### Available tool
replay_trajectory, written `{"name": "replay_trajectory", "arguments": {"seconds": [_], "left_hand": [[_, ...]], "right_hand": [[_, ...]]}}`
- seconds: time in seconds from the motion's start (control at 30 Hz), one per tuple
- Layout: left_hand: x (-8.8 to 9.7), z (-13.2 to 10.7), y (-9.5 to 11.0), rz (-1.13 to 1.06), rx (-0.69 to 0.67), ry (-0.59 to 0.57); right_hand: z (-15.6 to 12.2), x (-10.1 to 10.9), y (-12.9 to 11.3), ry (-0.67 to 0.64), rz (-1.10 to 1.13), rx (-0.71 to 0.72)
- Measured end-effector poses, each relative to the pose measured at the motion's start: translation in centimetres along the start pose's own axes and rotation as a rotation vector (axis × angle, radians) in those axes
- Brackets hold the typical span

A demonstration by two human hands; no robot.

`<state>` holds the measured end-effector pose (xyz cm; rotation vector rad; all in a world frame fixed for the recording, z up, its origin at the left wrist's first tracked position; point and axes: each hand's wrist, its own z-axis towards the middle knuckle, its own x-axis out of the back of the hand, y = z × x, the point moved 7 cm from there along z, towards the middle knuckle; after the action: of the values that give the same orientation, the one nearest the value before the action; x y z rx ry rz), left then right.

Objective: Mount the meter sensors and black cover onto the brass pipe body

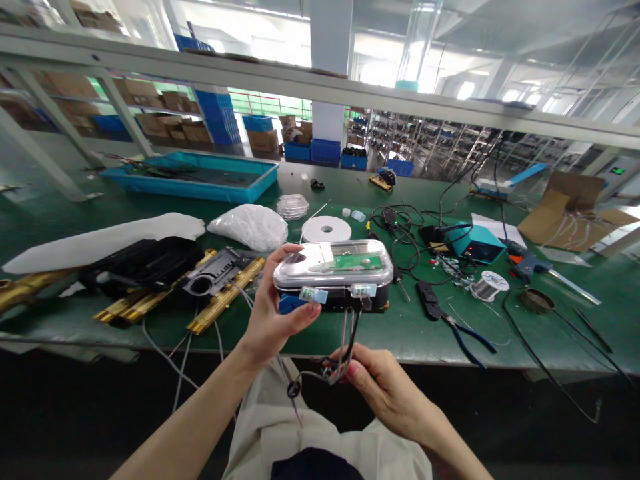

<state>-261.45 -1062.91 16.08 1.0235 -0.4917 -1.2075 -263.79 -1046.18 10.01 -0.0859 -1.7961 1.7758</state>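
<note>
My left hand (273,313) is closed round the left end of a meter housing (334,273), which has a clear lid over a green circuit board and a black base. It is held up over the front edge of the green bench (410,327). Grey and black wires (347,333) hang from the housing's underside. My right hand (377,383) is below it, fingers pinched on the lower ends of those wires, near a small black ring (294,389).
Left of the hands lie brass pipe fittings (227,300), a black module (213,273) and black housing (143,263). To the right are pliers (463,333), a solder spool (489,285), a teal soldering station (473,243) and tangled cables. A blue tray (190,177) stands at the back.
</note>
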Motion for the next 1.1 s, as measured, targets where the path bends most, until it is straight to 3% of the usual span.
{"name": "replay_trajectory", "arguments": {"seconds": [0.13,0.33,0.63,0.9,1.0,1.1], "left_hand": [[0.2,0.1,0.2,-0.036,-0.027,0.040],[0.4,0.2,0.8,0.013,-0.054,0.113],[1.8,0.2,0.8,0.078,-0.040,0.220],[3.7,0.6,0.0,0.233,-0.027,0.279],[4.1,0.5,-0.6,0.273,-0.003,0.311],[3.9,0.3,-0.9,0.285,0.014,0.333]], "right_hand": [[-0.3,-1.2,-0.4,-0.044,0.056,0.021],[-0.3,-2.3,0.4,0.077,0.172,-0.041],[-1.2,-1.1,0.7,0.361,-0.143,0.122],[-3.2,1.0,1.6,0.490,-0.339,0.070],[-3.6,1.3,1.8,0.452,-0.176,-0.071],[-3.3,-0.1,1.5,0.281,0.013,-0.139]]}}
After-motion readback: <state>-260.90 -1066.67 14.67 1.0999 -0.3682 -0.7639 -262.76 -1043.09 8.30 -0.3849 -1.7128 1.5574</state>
